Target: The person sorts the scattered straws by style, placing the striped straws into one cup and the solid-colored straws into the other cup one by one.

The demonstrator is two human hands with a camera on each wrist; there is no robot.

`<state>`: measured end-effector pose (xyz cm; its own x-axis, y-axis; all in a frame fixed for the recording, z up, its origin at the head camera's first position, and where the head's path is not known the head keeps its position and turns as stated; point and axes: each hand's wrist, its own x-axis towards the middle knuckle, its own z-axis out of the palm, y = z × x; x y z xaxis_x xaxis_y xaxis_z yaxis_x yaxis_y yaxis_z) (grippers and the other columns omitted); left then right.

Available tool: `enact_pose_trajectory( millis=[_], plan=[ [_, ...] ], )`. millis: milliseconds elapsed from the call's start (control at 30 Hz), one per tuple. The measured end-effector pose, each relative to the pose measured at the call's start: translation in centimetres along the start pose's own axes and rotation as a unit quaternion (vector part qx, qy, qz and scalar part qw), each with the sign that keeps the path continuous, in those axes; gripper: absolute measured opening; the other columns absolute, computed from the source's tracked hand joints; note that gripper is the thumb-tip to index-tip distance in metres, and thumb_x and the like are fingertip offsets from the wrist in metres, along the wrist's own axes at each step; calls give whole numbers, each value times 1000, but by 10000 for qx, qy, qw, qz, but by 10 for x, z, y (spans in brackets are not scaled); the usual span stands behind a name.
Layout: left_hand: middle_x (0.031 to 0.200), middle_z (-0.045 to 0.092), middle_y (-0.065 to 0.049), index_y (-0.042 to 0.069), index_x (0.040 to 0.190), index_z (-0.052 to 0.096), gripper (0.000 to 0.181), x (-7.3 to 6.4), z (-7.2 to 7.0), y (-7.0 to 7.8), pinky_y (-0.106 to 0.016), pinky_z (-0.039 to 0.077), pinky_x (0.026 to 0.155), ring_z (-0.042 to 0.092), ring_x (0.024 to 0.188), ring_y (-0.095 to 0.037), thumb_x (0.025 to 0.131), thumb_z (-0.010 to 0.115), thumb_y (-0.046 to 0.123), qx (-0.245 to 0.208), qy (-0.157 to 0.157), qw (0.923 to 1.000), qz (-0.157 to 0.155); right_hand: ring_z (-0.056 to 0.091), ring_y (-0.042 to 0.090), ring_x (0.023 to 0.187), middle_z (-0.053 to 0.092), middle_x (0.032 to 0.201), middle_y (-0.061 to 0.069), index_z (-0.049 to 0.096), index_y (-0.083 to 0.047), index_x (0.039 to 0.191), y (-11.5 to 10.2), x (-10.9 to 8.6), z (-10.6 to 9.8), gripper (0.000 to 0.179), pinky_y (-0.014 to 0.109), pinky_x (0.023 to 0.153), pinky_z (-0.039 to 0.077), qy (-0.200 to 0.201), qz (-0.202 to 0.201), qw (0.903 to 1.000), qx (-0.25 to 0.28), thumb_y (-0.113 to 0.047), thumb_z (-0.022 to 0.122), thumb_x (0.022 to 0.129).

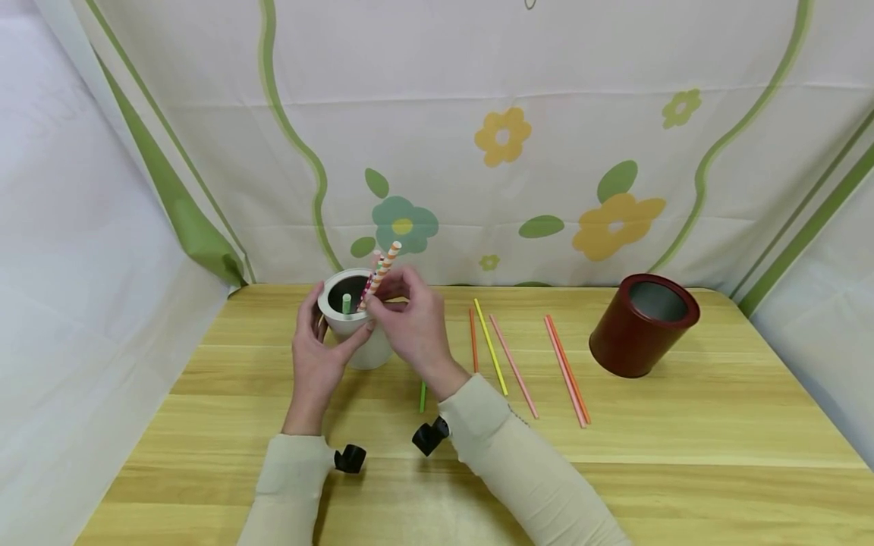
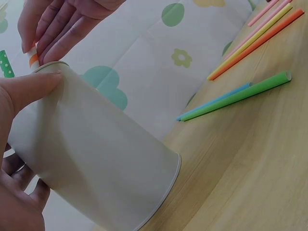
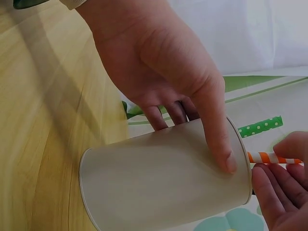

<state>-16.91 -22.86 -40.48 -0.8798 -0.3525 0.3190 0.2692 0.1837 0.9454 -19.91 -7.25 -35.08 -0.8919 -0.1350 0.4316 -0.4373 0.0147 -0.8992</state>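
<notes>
My left hand (image 1: pixel 318 365) grips a white can (image 1: pixel 371 355) near its rim, thumb along the near side and fingers round the far left. The can stands on the table. Over its mouth my right hand (image 1: pixel 415 327) pinches an orange-and-white striped straw (image 3: pixel 263 157), whose lower end reaches inside the rim. A green straw with white dots (image 3: pixel 262 126) pokes out of the can at the left. Another straw with a pink-and-white pattern (image 1: pixel 369 285) shows close beside the striped one. The can's inside is mostly hidden.
Right of the hands lie a yellow straw (image 1: pixel 492 349), several pink and orange straws, and a green straw (image 2: pixel 240 96) beside a blue straw (image 2: pixel 216 102). A dark red can (image 1: pixel 631 334) stands farther right. A patterned curtain (image 1: pixel 437 174) hangs behind the table (image 1: pixel 717 425).
</notes>
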Motion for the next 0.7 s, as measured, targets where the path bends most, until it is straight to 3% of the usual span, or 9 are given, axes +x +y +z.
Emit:
enact_pose_trajectory(
  millis=[700],
  plan=[
    [168,45,-5,11,166,36,98,0,0,1,-46,27,137,35,161,-21,85,91,4,36,-22,10000,-45,74,18,96,78,104,11,68,-6,108,-2,-1,0,18,20,83,66,-8,-26,9995,-309,-6,77,93]
  ],
)
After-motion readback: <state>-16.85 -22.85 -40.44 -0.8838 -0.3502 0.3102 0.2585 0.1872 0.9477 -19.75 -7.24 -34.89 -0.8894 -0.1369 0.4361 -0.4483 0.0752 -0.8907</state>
